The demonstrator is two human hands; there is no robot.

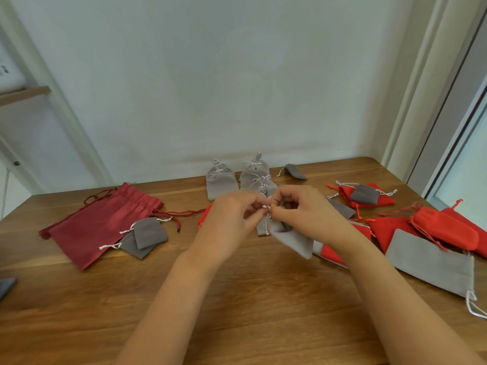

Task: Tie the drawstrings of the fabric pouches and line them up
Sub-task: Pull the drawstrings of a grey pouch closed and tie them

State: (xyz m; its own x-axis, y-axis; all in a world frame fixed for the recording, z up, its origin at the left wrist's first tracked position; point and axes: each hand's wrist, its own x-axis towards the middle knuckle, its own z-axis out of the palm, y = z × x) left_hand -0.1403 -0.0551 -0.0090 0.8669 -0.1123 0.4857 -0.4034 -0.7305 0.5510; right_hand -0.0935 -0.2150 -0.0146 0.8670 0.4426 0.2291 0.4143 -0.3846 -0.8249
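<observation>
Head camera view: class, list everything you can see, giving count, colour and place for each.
table: one, brown wood, under everything
big pouch: one, dark red, left
small pouches: two, dark grey, overlapping on the big pouch
more small pouches: at least two, dark grey, back right
tied pouches: at least three, light grey, back centre
held pouch: one, light grey, centre
flat pouch: one, light grey, front right
red pouches: several, bright red, right
drawstring: one, white, between the fingertips
left hand: pinches the drawstring
right hand: pinches the drawstring

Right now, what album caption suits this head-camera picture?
Left hand and right hand pinch the white drawstring of a light grey pouch above a wooden table.
</observation>
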